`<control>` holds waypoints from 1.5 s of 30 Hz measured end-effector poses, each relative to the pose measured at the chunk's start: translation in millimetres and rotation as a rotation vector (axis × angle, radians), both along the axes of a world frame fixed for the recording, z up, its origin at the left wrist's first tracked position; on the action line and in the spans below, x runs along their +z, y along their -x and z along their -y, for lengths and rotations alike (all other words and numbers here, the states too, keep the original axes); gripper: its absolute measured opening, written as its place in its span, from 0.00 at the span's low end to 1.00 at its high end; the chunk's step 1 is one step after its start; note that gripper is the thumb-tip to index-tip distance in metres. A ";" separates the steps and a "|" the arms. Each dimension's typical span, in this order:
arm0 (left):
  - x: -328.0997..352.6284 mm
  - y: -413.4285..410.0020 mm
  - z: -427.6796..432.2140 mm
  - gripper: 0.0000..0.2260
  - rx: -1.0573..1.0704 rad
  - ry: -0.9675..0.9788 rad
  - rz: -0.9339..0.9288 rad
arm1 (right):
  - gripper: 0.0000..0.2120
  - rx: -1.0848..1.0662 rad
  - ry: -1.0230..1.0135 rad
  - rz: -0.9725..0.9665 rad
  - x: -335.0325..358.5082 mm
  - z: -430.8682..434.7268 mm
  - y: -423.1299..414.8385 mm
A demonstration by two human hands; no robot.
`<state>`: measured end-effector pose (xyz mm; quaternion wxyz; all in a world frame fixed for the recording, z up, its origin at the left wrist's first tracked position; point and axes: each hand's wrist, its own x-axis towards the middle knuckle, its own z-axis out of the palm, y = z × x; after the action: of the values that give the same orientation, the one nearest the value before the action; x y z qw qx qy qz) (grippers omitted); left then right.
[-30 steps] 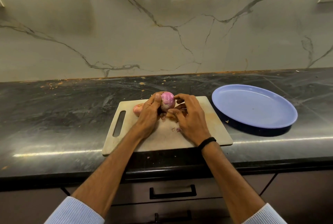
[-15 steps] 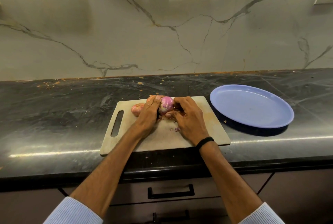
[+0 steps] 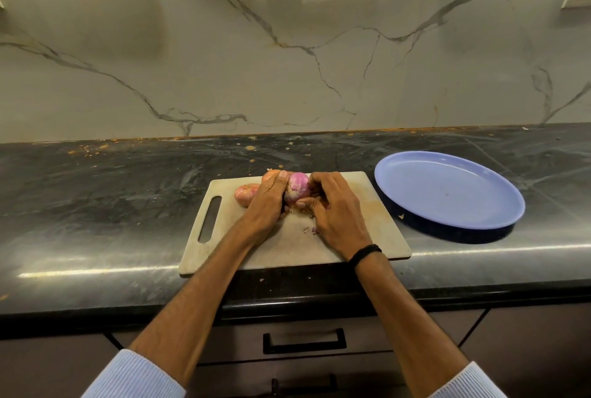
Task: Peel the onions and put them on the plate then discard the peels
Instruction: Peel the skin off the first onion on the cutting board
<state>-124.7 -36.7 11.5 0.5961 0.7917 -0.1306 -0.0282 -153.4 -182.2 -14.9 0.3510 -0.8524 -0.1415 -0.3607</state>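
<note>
While both hands clamp the onion (image 3: 296,190) over the board (image 3: 367,225), left hand (image 3: 267,202) steadying, right hand (image 3: 332,205) picking skin, peeling is mid-step. Next: strip remaining skin, then move it to the plate (image 3: 447,221); two unpeeled onions (image 3: 244,194) wait behind.

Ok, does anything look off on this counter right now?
Nothing serious. Orange specks are spattered across the dark counter near the wall, and a few purple peel scraps lie loose on the cutting board beside the right hand.
</note>
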 end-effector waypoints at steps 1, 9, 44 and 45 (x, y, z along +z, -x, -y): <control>0.1 0.2 0.5 0.19 0.001 -0.005 0.008 | 0.14 -0.001 0.008 0.002 0.2 0.3 0.2; 0.7 2.5 2.1 0.20 -0.008 0.008 0.035 | 0.12 0.010 0.021 0.029 0.3 -0.3 1.4; -12.3 -18.9 2.4 0.17 0.051 0.375 -0.164 | 0.08 -0.102 -0.037 0.112 1.6 -8.5 7.0; -11.3 -18.0 2.5 0.17 0.054 0.380 -0.162 | 0.08 -0.110 -0.041 0.112 1.4 -9.1 6.6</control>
<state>-106.7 -39.2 0.1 0.7437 0.6635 -0.0638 -0.0505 -159.9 -173.1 -13.5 0.3394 -0.8300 -0.1064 -0.4295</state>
